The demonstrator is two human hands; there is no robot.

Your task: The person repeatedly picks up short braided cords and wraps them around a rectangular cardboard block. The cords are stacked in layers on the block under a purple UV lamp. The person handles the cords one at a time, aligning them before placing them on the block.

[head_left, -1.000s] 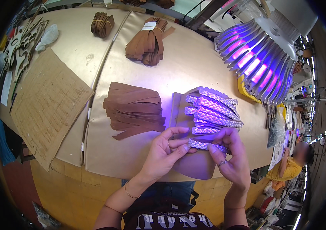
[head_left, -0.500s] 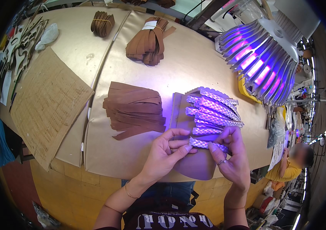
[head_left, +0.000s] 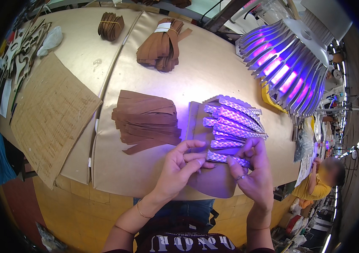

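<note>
A short braided strap [head_left: 217,157], lit purple, lies across between my two hands at the near side of a row of similar straps. My left hand [head_left: 181,166] pinches at its left end, thumb and fingertips close together. Toward its right end, my right hand [head_left: 253,175] grips the strap between thumb and curled fingers, which hide that end. Just beyond, several braided straps [head_left: 234,122] lie side by side on a flat brown piece [head_left: 213,181] with a rounded near edge. Left of them is a loose pile of flat brown strips [head_left: 145,118].
A lamp with grey fins [head_left: 285,67] glows purple at the right, above a yellow tray [head_left: 270,99]. Tied brown strip bundles [head_left: 158,46] [head_left: 111,26] lie at the back. A worn board [head_left: 52,122] covers the left side. A person in yellow [head_left: 314,187] is at far right.
Little differs. My right thumb and the strap have shifted very slightly left, and the whole view has moved a touch. Both hands keep their pinch.
</note>
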